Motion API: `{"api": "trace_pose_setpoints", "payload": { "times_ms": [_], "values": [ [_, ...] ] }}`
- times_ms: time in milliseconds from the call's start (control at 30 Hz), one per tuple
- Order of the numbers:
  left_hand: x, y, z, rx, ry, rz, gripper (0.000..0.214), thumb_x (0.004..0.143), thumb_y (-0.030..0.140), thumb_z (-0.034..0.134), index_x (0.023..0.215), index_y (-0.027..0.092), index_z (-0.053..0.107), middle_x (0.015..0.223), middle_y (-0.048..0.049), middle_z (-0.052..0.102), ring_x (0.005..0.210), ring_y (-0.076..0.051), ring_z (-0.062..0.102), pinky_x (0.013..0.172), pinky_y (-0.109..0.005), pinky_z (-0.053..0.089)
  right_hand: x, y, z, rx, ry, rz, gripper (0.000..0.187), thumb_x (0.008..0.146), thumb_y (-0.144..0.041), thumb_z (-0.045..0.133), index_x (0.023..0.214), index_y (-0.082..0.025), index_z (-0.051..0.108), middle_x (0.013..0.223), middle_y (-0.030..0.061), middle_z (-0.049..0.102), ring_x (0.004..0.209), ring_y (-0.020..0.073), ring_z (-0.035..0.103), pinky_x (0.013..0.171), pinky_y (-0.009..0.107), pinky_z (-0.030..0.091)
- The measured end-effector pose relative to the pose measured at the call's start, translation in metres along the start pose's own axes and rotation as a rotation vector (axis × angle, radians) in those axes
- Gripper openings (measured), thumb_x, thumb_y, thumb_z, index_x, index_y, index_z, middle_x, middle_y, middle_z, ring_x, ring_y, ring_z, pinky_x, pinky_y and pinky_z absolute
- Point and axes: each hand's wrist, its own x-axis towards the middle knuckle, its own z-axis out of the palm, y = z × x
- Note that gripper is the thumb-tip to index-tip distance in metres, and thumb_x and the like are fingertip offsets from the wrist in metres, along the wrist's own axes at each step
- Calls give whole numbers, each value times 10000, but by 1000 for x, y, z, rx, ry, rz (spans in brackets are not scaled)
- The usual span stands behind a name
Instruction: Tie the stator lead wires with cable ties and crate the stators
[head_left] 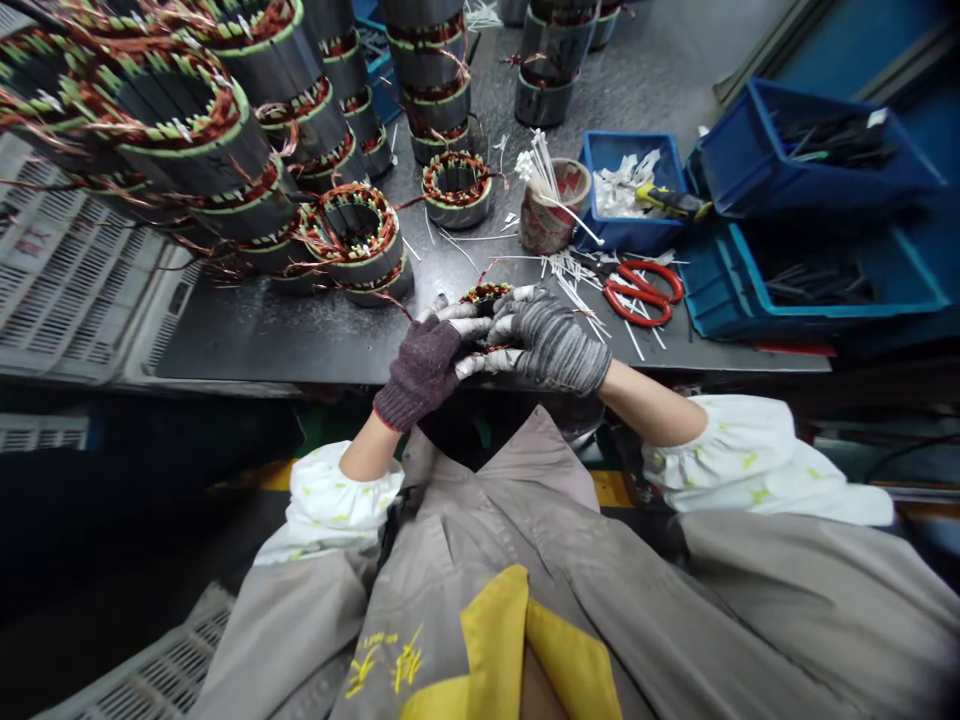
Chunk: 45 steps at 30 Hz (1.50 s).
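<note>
My left hand (424, 370), in a dark purple knit glove, and my right hand (551, 345), in a grey striped knit glove, meet at the table's front edge. Their white-taped fingers close over a copper-wound stator (486, 295), which they mostly hide. Only a strip of its copper and green-tipped winding shows between the gloves. White cable-tie offcuts (577, 290) lie just beyond my right hand. Red-handled scissors (639, 292) rest further right. Several wound stators (356, 245) stand beyond my left hand, some stacked into tall columns.
The dark metal table (300, 330) also holds a cup of white cable ties (555, 205) and a small blue bin of white pieces (630, 190). Blue crates of dark parts (810, 150) sit right. A white plastic crate (75, 260) stands left.
</note>
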Motion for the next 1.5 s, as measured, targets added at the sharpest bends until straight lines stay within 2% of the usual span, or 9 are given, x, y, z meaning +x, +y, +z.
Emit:
{"api": "trace_pose_setpoints", "payload": {
  "times_ms": [200, 367, 533, 700, 867, 967, 1067, 1333, 1500],
  "values": [
    [0, 12, -3, -15, 55, -75, 401, 1026, 469, 642, 1317, 199, 697, 1330, -116, 756, 1328, -276, 663, 1223, -497, 471, 0, -7, 0, -104, -6, -45, 418, 1026, -590, 661, 920, -229, 843, 923, 76, 761, 976, 259, 646, 976, 455, 488],
    [-5, 23, -12, 146, -37, -57, 319, 1028, 353, 611, 1301, 280, 760, 1270, -81, 784, 1285, -310, 671, 1081, -518, 516, -41, 9, 19, -102, 317, 59, 216, 1038, -414, 670, 1114, -283, 824, 1202, 66, 777, 1244, 299, 646, 1149, 549, 503],
    [-5, 34, -9, 271, 67, -21, 268, 1013, 276, 594, 1170, 306, 808, 1200, -54, 807, 1317, -332, 657, 1226, -646, 367, -45, 86, 17, 114, 948, 544, 225, 1001, -402, 678, 1056, -203, 768, 1045, 77, 771, 1013, 262, 732, 1025, 514, 610],
    [0, 34, -9, 228, -27, 7, 309, 1041, 275, 529, 1227, 246, 773, 1207, -71, 805, 1256, -275, 700, 1270, -576, 389, -3, 127, 10, 215, 1070, 518, 213, 956, -333, 713, 1114, -194, 741, 1177, 91, 759, 1113, 231, 724, 1140, 491, 582],
    [1, 30, -10, 217, -40, -17, 303, 1056, 335, 525, 1216, 257, 770, 1184, -63, 804, 1165, -257, 725, 1241, -542, 425, -15, 99, -13, 378, 1198, 411, 273, 1037, -466, 589, 1162, -249, 696, 1090, 50, 764, 1001, 209, 779, 961, 455, 687],
    [2, 31, -5, 254, -3, -31, 315, 1064, 363, 522, 1214, 247, 773, 1173, -70, 803, 1147, -262, 722, 1233, -528, 417, -40, 62, -23, 595, 1177, 338, 300, 1010, -553, 654, 1120, -273, 651, 1039, 20, 770, 754, 157, 777, 617, 300, 681],
    [4, 37, 3, 268, 31, -83, 321, 1060, 369, 539, 1233, 233, 772, 1159, -87, 804, 1159, -280, 718, 1217, -532, 416, -60, 21, -20, 740, 1048, 299, 340, 937, -565, 776, 1011, -264, 638, 976, -4, 781, 645, 147, 756, 523, 268, 643],
    [4, 44, 3, 210, -4, -136, 364, 1064, 313, 484, 1328, 247, 726, 1276, -86, 783, 1335, -282, 656, 1275, -544, 361, -114, -26, 15, 549, 503, 150, 246, 1072, -420, 602, 1045, -257, 785, 1148, 99, 827, 1029, 257, 815, 900, 426, 698],
    [5, 41, 3, 202, -22, -186, 340, 1051, 333, 501, 1262, 253, 755, 1201, -77, 795, 1279, -283, 683, 1272, -546, 364, -134, -26, 20, 304, 451, 60, 220, 1062, -251, 571, 1161, -282, 765, 1226, 90, 817, 1104, 245, 807, 924, 400, 693]
  ]
}}
